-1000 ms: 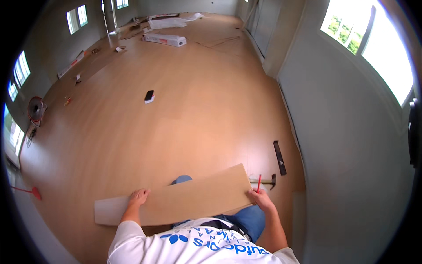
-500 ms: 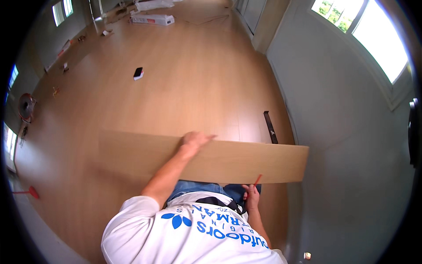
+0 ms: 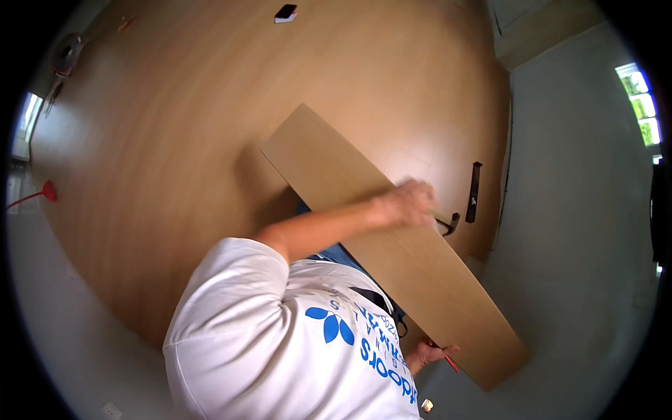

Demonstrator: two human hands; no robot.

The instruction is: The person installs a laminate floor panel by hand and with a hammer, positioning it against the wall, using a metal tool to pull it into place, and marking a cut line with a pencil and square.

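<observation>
Plank [image 3: 395, 250] turned crosswise to diagonal, above floor's [image 3: 175, 175] right side, apparently unlaid; floor beyond looks finished. Left hand [image 3: 408, 203] blurred at plank's far edge, grip unclear; right hand [image 3: 430, 352] grasps red pencil [image 3: 451, 364].

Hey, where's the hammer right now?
In the head view, the hammer is right of centre, past the far edge of the plank, between the left hand and the black bar.

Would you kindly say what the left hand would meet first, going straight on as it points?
The left hand would likely meet the black bar, passing close by the hammer; height is unclear, so it might pass above.
</observation>
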